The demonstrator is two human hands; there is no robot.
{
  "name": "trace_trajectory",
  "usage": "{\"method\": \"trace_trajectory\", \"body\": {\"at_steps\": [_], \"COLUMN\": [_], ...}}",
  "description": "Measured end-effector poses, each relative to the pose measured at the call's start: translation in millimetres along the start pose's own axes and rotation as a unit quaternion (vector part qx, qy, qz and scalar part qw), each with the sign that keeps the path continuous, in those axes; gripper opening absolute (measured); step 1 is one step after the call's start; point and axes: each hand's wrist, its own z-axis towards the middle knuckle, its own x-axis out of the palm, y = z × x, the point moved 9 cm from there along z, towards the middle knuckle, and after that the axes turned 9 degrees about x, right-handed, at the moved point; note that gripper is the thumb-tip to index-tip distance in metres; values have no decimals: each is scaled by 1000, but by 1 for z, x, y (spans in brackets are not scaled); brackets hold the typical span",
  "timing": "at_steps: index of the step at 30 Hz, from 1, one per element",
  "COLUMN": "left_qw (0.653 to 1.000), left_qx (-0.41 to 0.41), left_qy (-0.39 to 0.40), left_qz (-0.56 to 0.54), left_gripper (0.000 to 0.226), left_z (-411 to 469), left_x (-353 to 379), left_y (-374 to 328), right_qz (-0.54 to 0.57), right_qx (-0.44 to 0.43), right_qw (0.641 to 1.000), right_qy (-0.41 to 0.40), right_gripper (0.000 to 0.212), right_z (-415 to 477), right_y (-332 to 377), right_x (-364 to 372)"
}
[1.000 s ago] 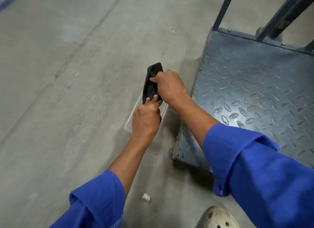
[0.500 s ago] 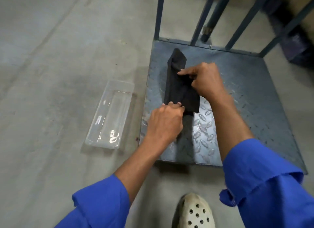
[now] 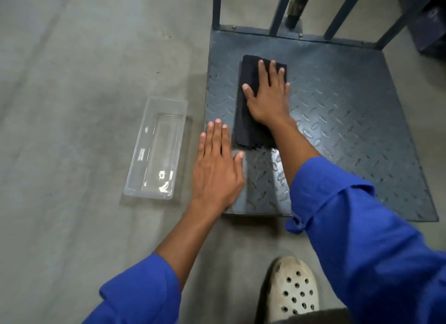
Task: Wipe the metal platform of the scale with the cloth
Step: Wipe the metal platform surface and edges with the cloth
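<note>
The scale's metal platform [image 3: 350,121] is a dark grey checker plate on the floor, right of centre. A folded black cloth [image 3: 248,121] lies flat on its left part. My right hand [image 3: 268,94] presses palm-down on the cloth with the fingers spread. My left hand [image 3: 217,169] rests flat and open on the platform's near left edge, just short of the cloth and not touching it.
A clear plastic tray [image 3: 156,150] sits on the concrete floor left of the platform. Blue-grey railing bars [image 3: 277,10] rise from the platform's far edge. My white perforated shoe [image 3: 293,290] stands in front of the platform.
Both hands carried the cloth from over the tray to the platform and laid it flat. My left hand let go of it; my right hand now lies flat on it.
</note>
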Motion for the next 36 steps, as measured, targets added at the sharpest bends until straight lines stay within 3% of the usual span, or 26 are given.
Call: {"method": "trace_trajectory", "body": {"at_steps": [4,8,14,18,24,31,36], "left_qw": [1000,998,989,984,986,986,986], "left_qx": [-19,-55,-59,-54,-68,-73,-78], "left_qy": [10,25,120,150,145,147,144], "left_qz": [0,22,59,82,49,36,29], "left_gripper": [73,72,80,81,80,82,82], "left_z": [6,-10,-5,-4,-3,-1,-3], "left_x": [-1,-5,4,8,4,1,0], "left_y": [4,-5,-22,-20,-14,-13,-13], "right_qz": [-35,-65,-90,-97,-95,-81,-90], "right_qx": [-24,-186,-114,-102,-213,-109,-167], "right_qw": [999,980,989,989,971,991,981], "right_qy": [-29,29,33,43,54,15,27], "right_gripper": [69,69,81,73,59,66,66], "right_z": [-3,-47,-26,18,-25,-12,7], "right_y": [0,7,-14,12,33,20,49], "right_x": [5,9,-3,0,10,2,12]}}
